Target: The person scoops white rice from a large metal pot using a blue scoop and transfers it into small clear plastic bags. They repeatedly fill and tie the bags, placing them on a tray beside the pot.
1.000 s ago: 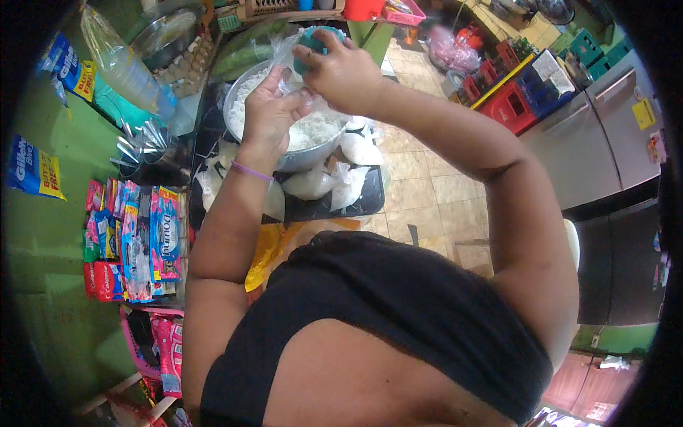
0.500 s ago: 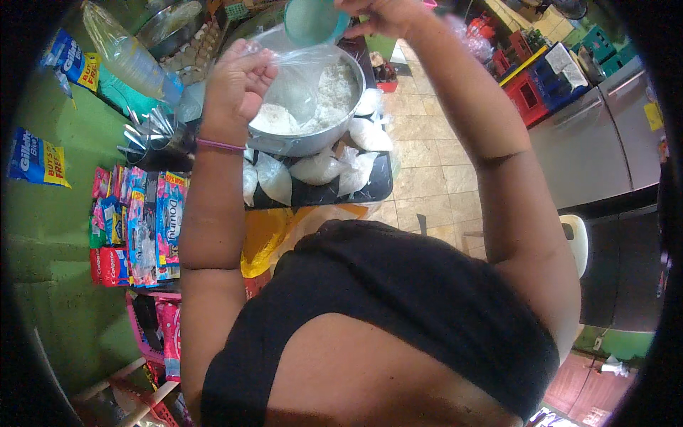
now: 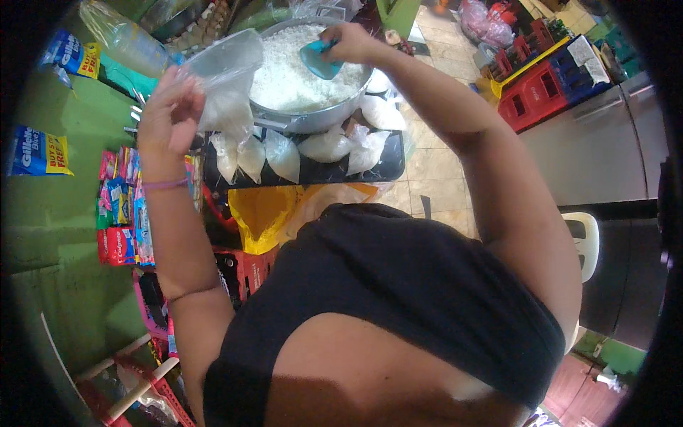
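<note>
A clear plastic bag [image 3: 226, 67] hangs from my left hand [image 3: 171, 114], whose fingers are closed on its edge. White granules [image 3: 226, 112] fill the bag's lower part. My right hand [image 3: 350, 44] grips a teal plastic cup [image 3: 324, 62] over the wide metal pot [image 3: 299, 122], with the cup dipped low at the surface of the white granules [image 3: 288, 78] inside. What the cup contains is hidden. Several filled, closed plastic bags [image 3: 282, 156] of the same white stuff lie along the near side of the pot.
The pot stands on a black table [image 3: 324, 172]. A yellow bag [image 3: 262, 217] is below its near edge. Packets [image 3: 122, 206] hang at the left by the green wall. Red crates [image 3: 530, 96] and a grey refrigerator [image 3: 569, 146] stand at the right beyond the tiled floor.
My right hand has lowered the teal cup from above the bag down into the pot. My left hand has moved left with the bag, away from over the pot, and granules now show in its bottom.
</note>
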{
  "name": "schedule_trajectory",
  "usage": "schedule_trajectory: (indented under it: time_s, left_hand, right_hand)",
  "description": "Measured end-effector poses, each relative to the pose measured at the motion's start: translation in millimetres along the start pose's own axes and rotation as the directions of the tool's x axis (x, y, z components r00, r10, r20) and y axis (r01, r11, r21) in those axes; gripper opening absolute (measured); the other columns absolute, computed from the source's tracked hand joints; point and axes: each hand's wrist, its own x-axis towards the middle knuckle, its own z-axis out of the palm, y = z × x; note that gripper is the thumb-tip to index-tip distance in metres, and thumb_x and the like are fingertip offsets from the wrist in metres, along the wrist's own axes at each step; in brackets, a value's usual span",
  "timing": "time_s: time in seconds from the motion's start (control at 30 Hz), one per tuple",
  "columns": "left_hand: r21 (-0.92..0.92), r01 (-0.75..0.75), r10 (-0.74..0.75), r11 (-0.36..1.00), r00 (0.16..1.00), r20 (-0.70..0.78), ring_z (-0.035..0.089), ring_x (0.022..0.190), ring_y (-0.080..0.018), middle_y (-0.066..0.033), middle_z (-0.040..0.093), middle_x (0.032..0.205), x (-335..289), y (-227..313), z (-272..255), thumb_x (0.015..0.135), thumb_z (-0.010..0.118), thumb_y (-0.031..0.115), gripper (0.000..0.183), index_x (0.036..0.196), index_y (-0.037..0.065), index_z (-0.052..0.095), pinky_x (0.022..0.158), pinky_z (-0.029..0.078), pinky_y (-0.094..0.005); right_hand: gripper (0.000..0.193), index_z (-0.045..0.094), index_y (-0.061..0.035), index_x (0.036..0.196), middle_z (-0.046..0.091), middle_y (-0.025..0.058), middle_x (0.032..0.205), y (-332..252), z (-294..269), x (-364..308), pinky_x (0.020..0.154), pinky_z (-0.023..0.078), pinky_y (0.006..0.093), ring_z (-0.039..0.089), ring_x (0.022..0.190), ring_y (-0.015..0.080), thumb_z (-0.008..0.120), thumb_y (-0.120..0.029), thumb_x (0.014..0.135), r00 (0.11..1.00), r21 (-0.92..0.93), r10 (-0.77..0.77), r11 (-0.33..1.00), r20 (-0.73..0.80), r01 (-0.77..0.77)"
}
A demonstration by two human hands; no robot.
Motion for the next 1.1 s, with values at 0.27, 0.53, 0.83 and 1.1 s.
schedule_trajectory:
  time_s: [0.27, 0.53, 0.83, 1.1]
  left_hand:
    - [-0.036, 0.051, -0.057, 0.998, 0.983, -0.176, 0.054, 0.086, -0.0154, -0.0090, 0.055, 0.105, -58.1, 13.5, -22.7, 0.075, 0.058, -0.002, 0.055, 0.126, 0.000, 0.039, 0.069, 0.048, -0.0247]
    - [-0.053, 0.030, -0.043, 0.998, 0.961, -0.272, 0.055, 0.089, -0.0173, -0.0133, 0.049, 0.121, -74.1, 13.4, -56.8, 0.076, 0.056, -0.005, 0.056, 0.128, -0.003, 0.035, 0.070, 0.048, -0.0264]
    - [-0.071, 0.034, -0.048, 0.997, 0.978, -0.205, 0.055, 0.091, -0.0179, -0.0147, 0.047, 0.123, -51.7, 5.3, -56.3, 0.076, 0.056, -0.005, 0.058, 0.129, -0.003, 0.033, 0.071, 0.049, -0.0267]
    - [-0.041, -0.048, 0.044, 0.998, 0.993, -0.110, 0.054, 0.090, -0.0170, -0.0123, 0.050, 0.117, -40.5, 4.3, -29.8, 0.076, 0.058, -0.002, 0.055, 0.127, -0.003, 0.037, 0.070, 0.050, -0.0263]
  right_hand:
    - [0.029, 0.064, -0.0078, 0.083, 0.063, 0.0153, 0.077, 25.7, 72.8, 41.2, 0.068, 0.048, 0.0393, 0.061, 0.076, 0.0324, 0.064, -0.027, 0.062, 0.974, -0.228, -0.207, 0.948, 0.090, 0.222]
    - [0.024, 0.064, -0.0112, 0.082, 0.063, 0.0116, 0.080, -5.0, 81.8, 13.7, 0.068, 0.048, 0.0395, 0.060, 0.078, 0.0318, 0.060, -0.019, 0.060, 0.952, -0.164, -0.208, 0.955, 0.224, 0.247]
    - [0.023, 0.063, -0.0073, 0.075, 0.061, 0.0123, 0.073, -14.3, 76.8, -1.4, 0.063, 0.046, 0.0364, 0.059, 0.071, 0.0286, 0.062, -0.013, 0.053, 0.906, 0.102, -0.227, 0.974, 0.357, 0.203]
    - [0.011, 0.053, 0.0004, 0.075, 0.054, 0.0097, 0.119, -27.8, 41.7, -3.6, 0.053, 0.050, 0.0336, 0.055, 0.097, 0.0215, 0.061, 0.001, 0.068, 0.857, 0.477, 0.025, 0.822, 0.514, -0.310]
